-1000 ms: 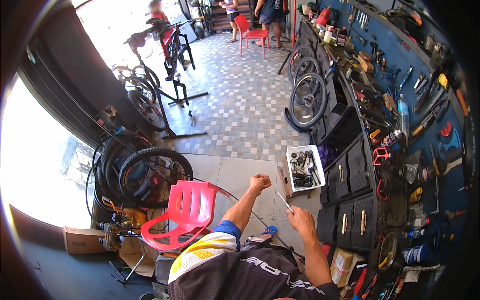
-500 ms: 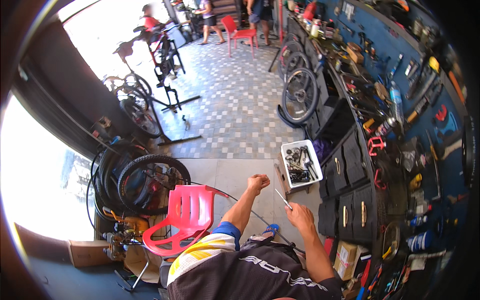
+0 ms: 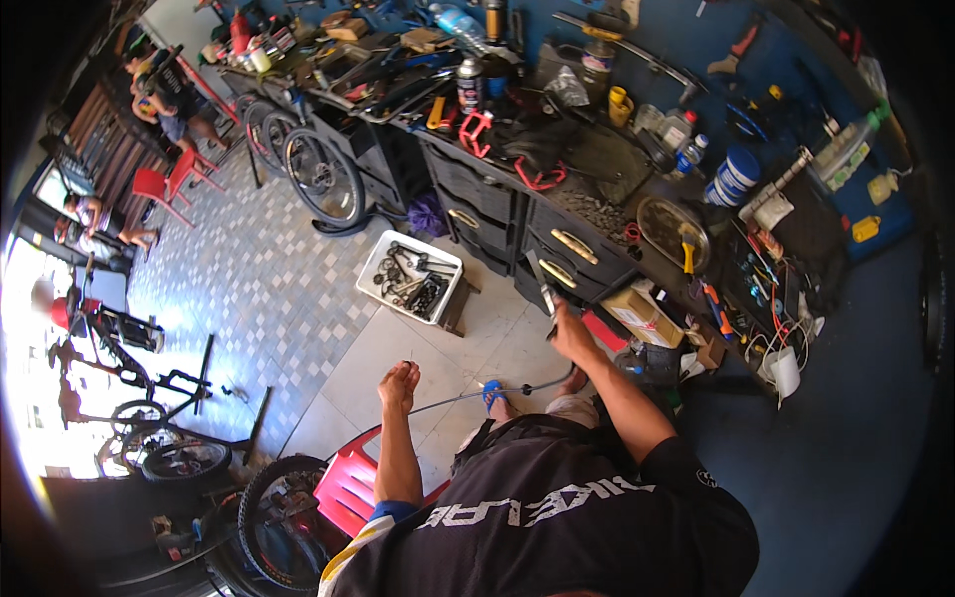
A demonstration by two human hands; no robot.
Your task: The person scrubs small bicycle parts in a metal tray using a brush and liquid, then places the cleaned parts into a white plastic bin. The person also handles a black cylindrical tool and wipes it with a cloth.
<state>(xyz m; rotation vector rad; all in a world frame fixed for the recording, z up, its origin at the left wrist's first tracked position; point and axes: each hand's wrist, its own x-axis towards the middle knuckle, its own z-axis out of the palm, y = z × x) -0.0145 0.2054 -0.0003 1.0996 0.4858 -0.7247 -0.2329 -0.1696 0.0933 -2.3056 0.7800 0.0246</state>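
My left hand (image 3: pixel 399 385) is raised above the pale floor tiles, its fingers curled together. A tiny dark bit shows at its fingertips, too small to name. My right hand (image 3: pixel 571 334) grips a slim silvery tool (image 3: pixel 540 279) like a blade, its tip pointing up toward the drawers (image 3: pixel 562 249). A thin black cable (image 3: pixel 458 398) runs across the floor between my two arms, past a blue slipper (image 3: pixel 492 394) on my foot. Ahead stands a white tub (image 3: pixel 370 291) with several dark metal bike parts in it.
A cluttered workbench (image 3: pixel 597 209) with tools, bottles and cans runs along the right. Below it sits a cardboard box (image 3: pixel 645 316). At the lower left are a red plastic chair (image 3: pixel 348 488) and a bicycle wheel (image 3: pixel 249 527). Bikes, red chairs (image 3: pixel 179 177) and people are farther off.
My view has swung right toward the workbench. The right hand with the tool has moved over near the drawers. My left hand stays raised and closed.
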